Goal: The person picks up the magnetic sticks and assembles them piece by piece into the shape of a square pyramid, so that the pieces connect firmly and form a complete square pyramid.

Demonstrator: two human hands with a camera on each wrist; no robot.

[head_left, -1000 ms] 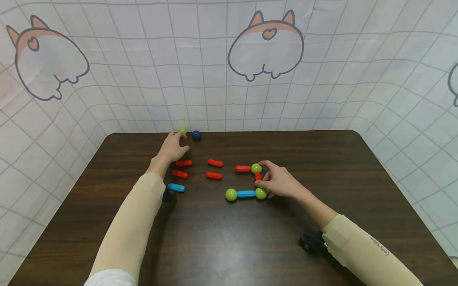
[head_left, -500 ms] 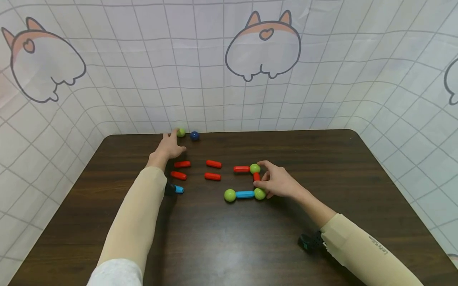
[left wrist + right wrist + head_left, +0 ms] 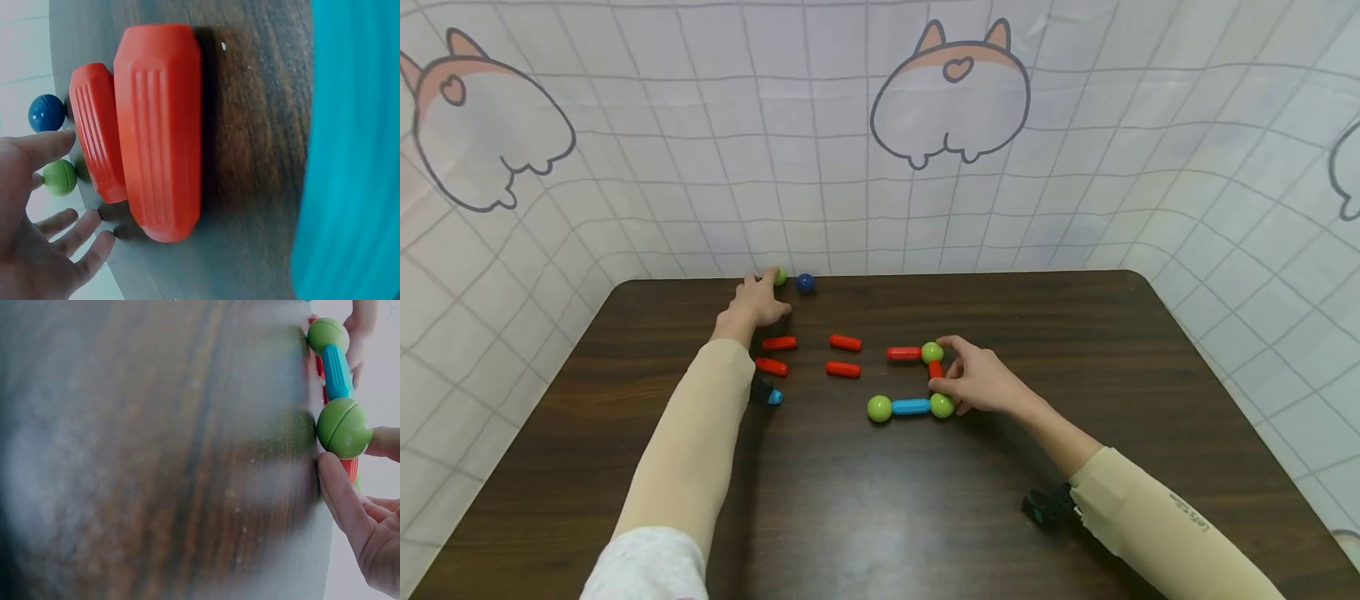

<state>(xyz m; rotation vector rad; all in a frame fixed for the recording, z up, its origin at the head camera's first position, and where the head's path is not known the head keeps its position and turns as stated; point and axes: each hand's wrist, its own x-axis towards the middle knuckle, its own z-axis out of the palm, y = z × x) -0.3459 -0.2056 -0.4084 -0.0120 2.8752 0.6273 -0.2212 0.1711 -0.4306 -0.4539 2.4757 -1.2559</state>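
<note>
My left hand [image 3: 755, 302] reaches to the table's back edge, fingers spread, at a green ball [image 3: 780, 277]. One finger lies against or just behind that ball [image 3: 60, 178] in the left wrist view; contact is unclear. A dark blue ball [image 3: 806, 283] sits right of it. My right hand [image 3: 973, 375] holds a joined ball-and-rod frame at its right side, pinching around the corner green ball [image 3: 344, 428] and the short red rod [image 3: 936, 371]. From there run a light blue rod [image 3: 911, 407] to another green ball [image 3: 880, 408], and an upper green ball [image 3: 932, 352] with a red rod [image 3: 903, 353].
Several loose red rods lie left of the frame, among them one red rod [image 3: 843, 369] and another red rod [image 3: 771, 367]. A loose light blue rod [image 3: 356, 150] is partly hidden by the left wrist camera [image 3: 761, 390]. A white gridded curtain [image 3: 850, 217] stands behind the dark wooden table [image 3: 880, 517].
My left hand has shifted slightly left and its fingers have extended toward the green ball. The left wrist camera now covers most of the loose light blue rod. My right hand keeps its hold.
</note>
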